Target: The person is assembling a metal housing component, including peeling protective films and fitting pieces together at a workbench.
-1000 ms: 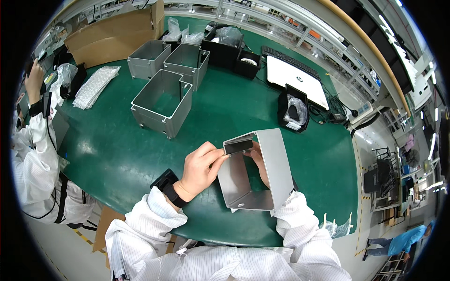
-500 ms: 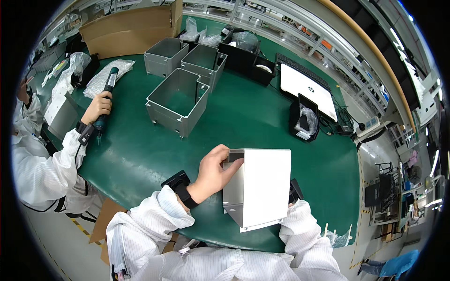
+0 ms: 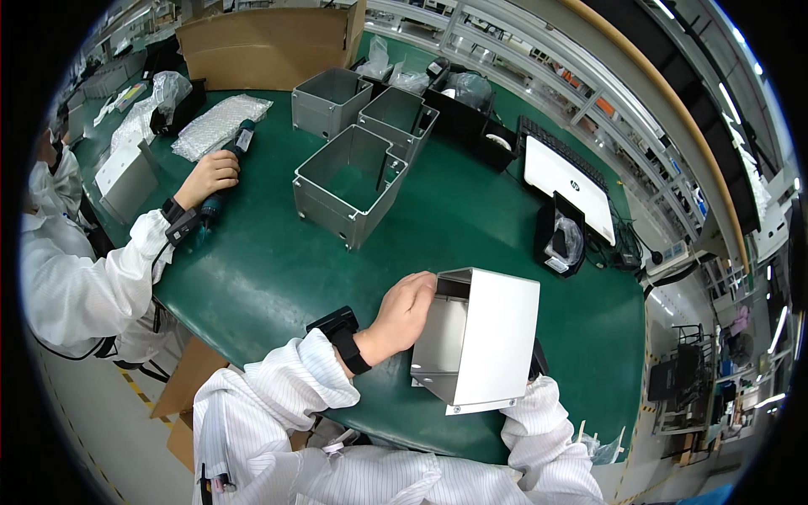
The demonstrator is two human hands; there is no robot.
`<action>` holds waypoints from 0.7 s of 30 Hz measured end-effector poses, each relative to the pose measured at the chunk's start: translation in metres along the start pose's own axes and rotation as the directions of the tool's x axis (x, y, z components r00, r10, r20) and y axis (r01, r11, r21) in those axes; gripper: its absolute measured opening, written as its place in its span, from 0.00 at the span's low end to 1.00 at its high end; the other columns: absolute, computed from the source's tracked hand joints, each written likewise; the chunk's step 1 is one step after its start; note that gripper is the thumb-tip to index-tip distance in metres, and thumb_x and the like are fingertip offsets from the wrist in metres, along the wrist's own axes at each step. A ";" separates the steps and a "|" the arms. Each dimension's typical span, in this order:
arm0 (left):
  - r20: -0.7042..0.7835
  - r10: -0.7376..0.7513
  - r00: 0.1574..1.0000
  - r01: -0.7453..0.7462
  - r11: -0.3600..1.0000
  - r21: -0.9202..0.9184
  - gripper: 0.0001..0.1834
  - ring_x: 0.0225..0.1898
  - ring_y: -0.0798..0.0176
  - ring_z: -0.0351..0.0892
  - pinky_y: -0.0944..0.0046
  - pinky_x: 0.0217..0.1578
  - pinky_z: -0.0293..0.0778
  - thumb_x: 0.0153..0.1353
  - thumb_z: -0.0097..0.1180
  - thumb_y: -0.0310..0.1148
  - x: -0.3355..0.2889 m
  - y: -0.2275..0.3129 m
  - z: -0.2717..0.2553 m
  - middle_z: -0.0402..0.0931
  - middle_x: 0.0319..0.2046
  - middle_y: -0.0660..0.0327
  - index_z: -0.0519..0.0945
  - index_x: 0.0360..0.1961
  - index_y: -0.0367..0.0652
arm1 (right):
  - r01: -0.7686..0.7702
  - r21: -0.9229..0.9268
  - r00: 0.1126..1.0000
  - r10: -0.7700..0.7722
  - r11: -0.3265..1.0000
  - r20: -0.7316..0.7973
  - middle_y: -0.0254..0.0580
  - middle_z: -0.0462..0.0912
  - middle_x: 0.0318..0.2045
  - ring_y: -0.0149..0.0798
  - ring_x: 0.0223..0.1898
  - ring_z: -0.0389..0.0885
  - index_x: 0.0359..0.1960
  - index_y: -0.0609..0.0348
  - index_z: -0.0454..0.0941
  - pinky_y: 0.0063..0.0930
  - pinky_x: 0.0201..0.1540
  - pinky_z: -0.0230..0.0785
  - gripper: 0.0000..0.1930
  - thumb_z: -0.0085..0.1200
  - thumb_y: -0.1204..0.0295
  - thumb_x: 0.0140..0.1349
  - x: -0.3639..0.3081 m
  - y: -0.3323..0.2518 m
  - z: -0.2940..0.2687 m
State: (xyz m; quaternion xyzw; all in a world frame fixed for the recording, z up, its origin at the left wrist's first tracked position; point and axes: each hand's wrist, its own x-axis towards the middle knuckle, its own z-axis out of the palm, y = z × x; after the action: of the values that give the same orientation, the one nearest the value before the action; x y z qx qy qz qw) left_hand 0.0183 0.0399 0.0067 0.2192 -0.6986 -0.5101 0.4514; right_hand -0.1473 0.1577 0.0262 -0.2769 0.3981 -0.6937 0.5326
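Observation:
A silver-grey bent metal housing (image 3: pixel 503 341) with a broad pale face stands tilted in front of me, its open side facing left. My left hand (image 3: pixel 402 313) is at its upper left edge, fingers together and curled over the rim. My right hand is hidden behind the housing's right side; only the sleeve and part of a black wrist strap (image 3: pixel 538 360) show there. A black strap with a box-shaped device (image 3: pixel 338 330) sits on my left wrist.
Grey open metal boxes (image 3: pixel 349 181) stand at mid-table. Left, a co-worker's hand (image 3: pixel 210 177) grips a power screwdriver (image 3: pixel 242 139) beside bubble wrap (image 3: pixel 220 126). A white laptop (image 3: pixel 568 181), a black bin (image 3: pixel 560 236) and a cardboard box (image 3: pixel 269 50) lie farther off on the green table.
The housing has turned so more of its open left side shows. My left thumb no longer shows over the edge. The view has shifted, moving the table's contents slightly right.

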 end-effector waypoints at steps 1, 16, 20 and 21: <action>0.059 -0.100 0.993 0.097 0.994 0.052 0.11 0.37 0.44 0.72 0.51 0.40 0.68 0.68 0.45 0.30 0.002 0.002 0.001 0.72 0.31 0.48 0.74 0.32 0.33 | 0.012 0.001 1.000 -0.012 1.000 0.001 0.43 0.85 0.41 0.36 0.38 0.86 0.52 0.66 0.76 0.28 0.38 0.81 0.16 0.51 0.66 0.71 0.000 0.005 -0.010; 0.133 0.112 0.985 -0.173 0.730 0.661 0.10 0.47 0.52 0.75 0.51 0.51 0.63 0.47 0.70 0.32 0.006 -0.003 0.001 0.81 0.31 0.57 0.80 0.24 0.41 | 0.188 -0.702 0.960 -0.278 0.687 -0.016 0.38 0.83 0.41 0.27 0.41 0.79 0.51 0.64 0.76 0.23 0.45 0.73 0.12 0.53 0.78 0.66 0.011 0.003 -0.049; 0.111 0.175 0.978 -0.201 0.679 0.706 0.14 0.49 0.50 0.75 0.50 0.51 0.64 0.47 0.69 0.32 0.001 0.007 0.000 0.78 0.33 0.58 0.75 0.31 0.44 | 0.178 -0.762 0.957 -0.289 0.623 -0.012 0.39 0.82 0.35 0.27 0.36 0.76 0.43 0.64 0.76 0.24 0.40 0.71 0.06 0.53 0.78 0.66 0.016 0.004 -0.044; 0.159 0.132 0.978 -0.207 0.665 0.718 0.17 0.51 0.46 0.74 0.48 0.53 0.65 0.48 0.67 0.31 -0.001 0.005 0.001 0.77 0.42 0.53 0.77 0.39 0.41 | 0.174 -0.737 0.956 -0.290 0.653 -0.031 0.39 0.82 0.35 0.27 0.36 0.76 0.43 0.64 0.76 0.24 0.40 0.71 0.07 0.53 0.79 0.65 0.017 0.006 -0.048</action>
State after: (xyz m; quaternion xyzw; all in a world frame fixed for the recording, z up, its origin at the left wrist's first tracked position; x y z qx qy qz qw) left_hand 0.0188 0.0436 0.0109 0.2909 -0.8814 -0.1544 0.3386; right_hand -0.1878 0.1531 -0.0049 -0.4621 0.6392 -0.5594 0.2549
